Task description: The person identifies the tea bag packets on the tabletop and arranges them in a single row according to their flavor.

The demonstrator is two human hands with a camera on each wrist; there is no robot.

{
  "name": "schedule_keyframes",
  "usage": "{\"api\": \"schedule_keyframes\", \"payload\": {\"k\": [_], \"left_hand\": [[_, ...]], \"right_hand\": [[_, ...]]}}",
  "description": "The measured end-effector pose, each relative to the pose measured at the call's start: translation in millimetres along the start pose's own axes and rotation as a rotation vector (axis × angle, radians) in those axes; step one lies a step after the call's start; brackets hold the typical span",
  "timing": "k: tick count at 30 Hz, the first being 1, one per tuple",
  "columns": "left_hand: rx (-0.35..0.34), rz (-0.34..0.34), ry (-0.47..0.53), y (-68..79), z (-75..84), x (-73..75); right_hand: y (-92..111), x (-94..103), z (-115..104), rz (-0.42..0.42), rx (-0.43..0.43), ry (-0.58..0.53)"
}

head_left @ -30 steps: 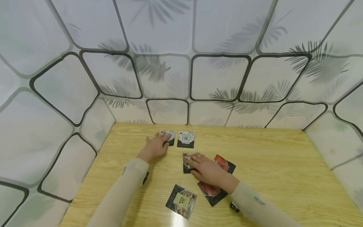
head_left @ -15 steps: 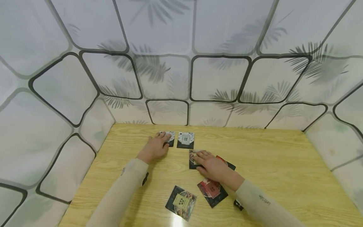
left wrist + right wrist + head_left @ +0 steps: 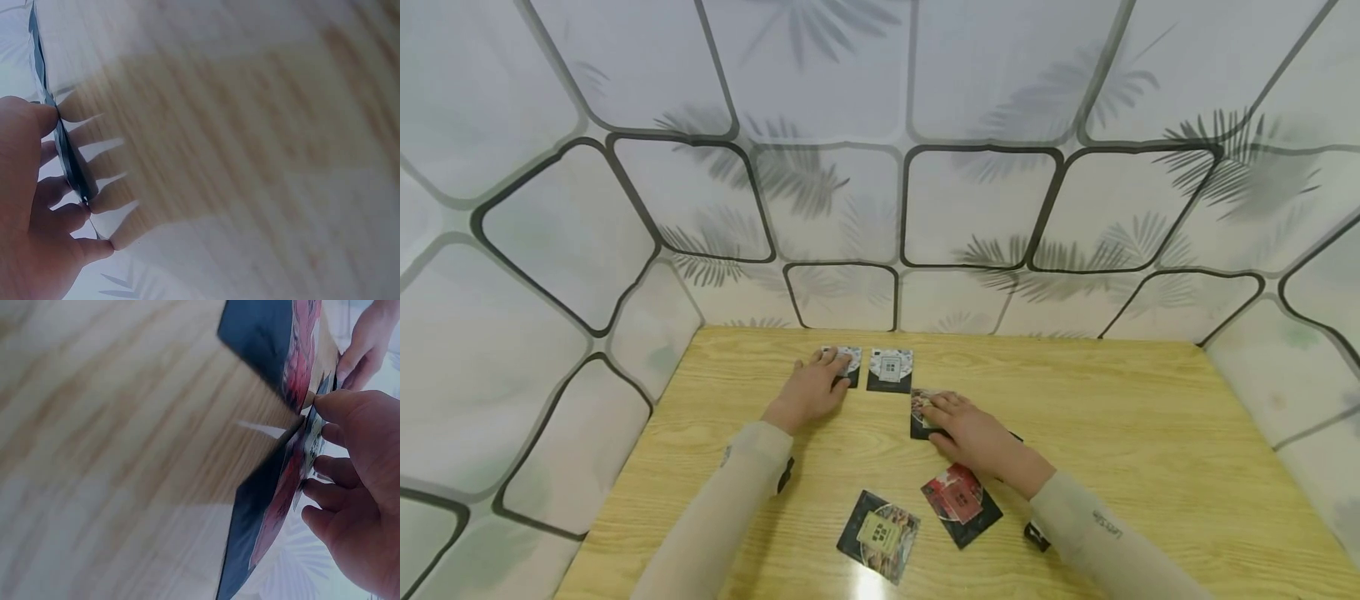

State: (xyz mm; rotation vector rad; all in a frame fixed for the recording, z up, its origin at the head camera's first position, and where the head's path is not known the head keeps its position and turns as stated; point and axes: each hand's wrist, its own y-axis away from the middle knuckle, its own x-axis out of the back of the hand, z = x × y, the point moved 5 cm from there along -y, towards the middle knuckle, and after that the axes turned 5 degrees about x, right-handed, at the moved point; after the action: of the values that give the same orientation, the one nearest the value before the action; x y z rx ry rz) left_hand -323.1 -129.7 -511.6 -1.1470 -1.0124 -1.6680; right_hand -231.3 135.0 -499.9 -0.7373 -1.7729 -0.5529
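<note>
My left hand (image 3: pixel 811 390) rests with spread fingers on a flat white-and-black sachet (image 3: pixel 852 375) at the back left of the table; its fingertips also lie on that sachet (image 3: pixel 74 164) in the left wrist view. Just right of it lies a matching white-and-black sachet (image 3: pixel 891 371). My right hand (image 3: pixel 979 435) presses flat fingers on a black sachet with a yellowish label (image 3: pixel 920 421), whose right part it covers. Under that hand and wrist is a red-and-black sachet (image 3: pixel 250 519), mostly hidden in the head view. A second red-and-black sachet (image 3: pixel 961 504) lies nearer the front.
Another black sachet with a yellow-green label (image 3: pixel 880 533) lies tilted near the front of the wood-grain table (image 3: pixel 1150 467). A patterned fabric wall (image 3: pixel 977 208) with leaf prints rises at the back and both sides.
My right hand has slid the yellow-labelled sachet to the right and away from me, close to the second white-and-black sachet. It now covers more of the upper red sachet. My left hand stays put.
</note>
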Motion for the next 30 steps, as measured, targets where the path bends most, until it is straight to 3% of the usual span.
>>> {"api": "schedule_keyframes", "payload": {"k": [9, 22, 30], "left_hand": [[-0.002, 0.015, 0.005, 0.3, 1.7, 0.2], [0.002, 0.014, 0.013, 0.8, 0.1, 0.0], [0.001, 0.010, 0.003, 0.4, -0.4, -1.1]], "right_hand": [[0, 0.5, 14, 0.021, -0.025, 0.009], [-15, 6.3, 35, 0.051, -0.073, -0.071], [-23, 11.5, 41, 0.030, -0.095, -0.088]]}}
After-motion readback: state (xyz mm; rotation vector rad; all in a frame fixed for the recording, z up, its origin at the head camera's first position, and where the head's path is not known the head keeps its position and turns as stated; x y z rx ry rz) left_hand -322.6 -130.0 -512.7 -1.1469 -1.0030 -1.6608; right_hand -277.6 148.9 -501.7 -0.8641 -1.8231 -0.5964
